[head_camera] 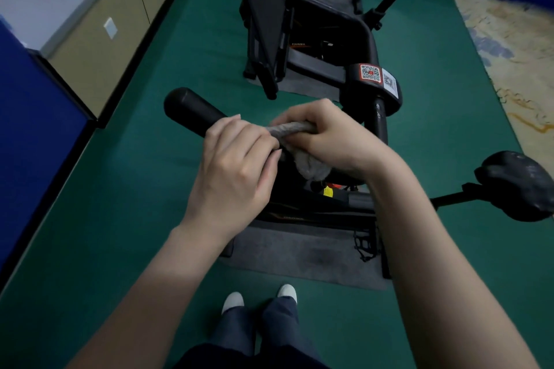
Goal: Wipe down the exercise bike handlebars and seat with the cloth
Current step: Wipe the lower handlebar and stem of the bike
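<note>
A black exercise bike stands on a grey mat in front of me. Its left handlebar grip (pixel 189 106) points up and to the left. My left hand (pixel 236 159) curls round that grip. My right hand (pixel 323 135) holds a grey cloth (pixel 295 127) wrapped round the bar just right of my left hand, and a loose end of the cloth hangs below it. The black seat (pixel 518 183) sits on its post at the right, apart from both hands. The centre clamp (pixel 374 81) carries QR code stickers.
A second black bike (pixel 299 24) stands further back on the green floor. A grey mat (pixel 311 260) lies under the near bike, just ahead of my feet. Beige cabinets (pixel 99 36) and a blue panel (pixel 33 135) line the left side. A patterned rug (pixel 515 48) lies at the right.
</note>
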Motion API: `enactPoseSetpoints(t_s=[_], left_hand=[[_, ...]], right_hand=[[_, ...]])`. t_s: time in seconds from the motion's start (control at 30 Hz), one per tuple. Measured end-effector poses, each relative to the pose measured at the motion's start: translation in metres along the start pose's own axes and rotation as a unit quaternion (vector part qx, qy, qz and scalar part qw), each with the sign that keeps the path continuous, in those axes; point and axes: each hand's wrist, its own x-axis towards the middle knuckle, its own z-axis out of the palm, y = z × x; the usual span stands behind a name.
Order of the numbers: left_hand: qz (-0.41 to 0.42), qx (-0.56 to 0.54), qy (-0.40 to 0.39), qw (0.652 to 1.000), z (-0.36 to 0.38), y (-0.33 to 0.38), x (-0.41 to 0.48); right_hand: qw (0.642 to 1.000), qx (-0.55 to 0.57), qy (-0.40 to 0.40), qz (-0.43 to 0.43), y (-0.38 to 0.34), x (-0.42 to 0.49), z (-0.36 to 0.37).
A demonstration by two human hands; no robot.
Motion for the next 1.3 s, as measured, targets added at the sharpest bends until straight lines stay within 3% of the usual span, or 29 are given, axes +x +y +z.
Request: enactPoseSetpoints(t_s=[0.3,0.47,0.67,0.83,1.07,1.3], left_hand=[[0.004,0.048,-0.033,0.998,0.004,0.001,-0.001],[-0.003,0.057,-0.032,0.998,0.006,0.003,-0.001],[-0.023,0.043,-0.046,0.998,0.019,0.025,0.002],[-0.047,0.028,-0.068,0.996,0.036,0.047,0.003],[-0.094,0.050,-0.082,0.991,0.046,0.060,0.001],[-0.101,0.074,-0.091,0.988,0.052,0.065,0.004]], right_hand=[[0.998,0.033,-0.056,-0.002,0.014,0.005,-0.010],[0.989,-0.057,-0.135,0.033,0.025,-0.002,-0.035],[0.991,-0.111,-0.072,0.017,0.032,-0.016,-0.031],[0.971,-0.208,-0.099,0.058,0.047,-0.028,-0.049],[0.978,-0.205,0.007,-0.036,0.066,-0.049,-0.036],[0.955,-0.180,0.223,-0.070,0.096,-0.075,-0.018]])
